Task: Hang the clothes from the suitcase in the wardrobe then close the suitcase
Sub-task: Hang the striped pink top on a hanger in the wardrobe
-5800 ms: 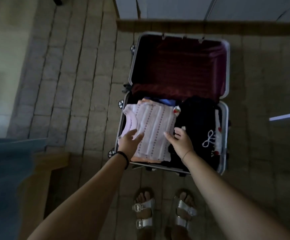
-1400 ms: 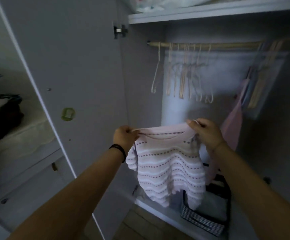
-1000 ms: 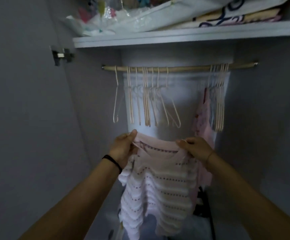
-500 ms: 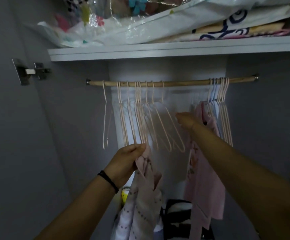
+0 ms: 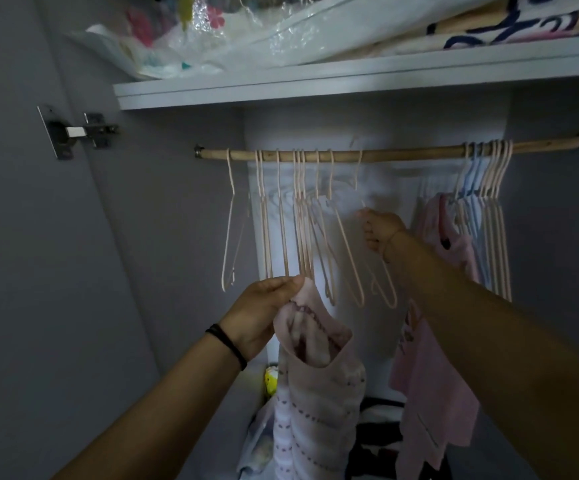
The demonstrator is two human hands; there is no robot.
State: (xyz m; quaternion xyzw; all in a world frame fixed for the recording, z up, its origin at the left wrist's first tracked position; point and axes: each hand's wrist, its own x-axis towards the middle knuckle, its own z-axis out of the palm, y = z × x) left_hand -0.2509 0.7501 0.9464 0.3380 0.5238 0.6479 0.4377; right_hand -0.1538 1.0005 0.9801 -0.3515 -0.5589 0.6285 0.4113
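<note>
My left hand [image 5: 264,313] grips the neck of a pale pink striped knit sweater [image 5: 315,393], which hangs down in a bunch below it. My right hand [image 5: 380,230] reaches up into the wardrobe and holds a pale pink wire hanger [image 5: 383,285], whose hook still sits over the wooden rail [image 5: 402,154]. Several empty pink hangers [image 5: 298,223] hang on the rail to the left of that hand. The suitcase is out of view.
A pink garment [image 5: 433,375] hangs at the right among more pink and blue hangers [image 5: 489,216]. A white shelf [image 5: 350,81] above the rail carries bagged bedding. The open door with its hinge [image 5: 80,131] is at left. Bags and clothes lie on the wardrobe floor.
I carried the sweater from the suitcase to the wardrobe. My right hand let go of the sweater, rose to the rail and took hold of a hanger; my left hand alone holds the sweater.
</note>
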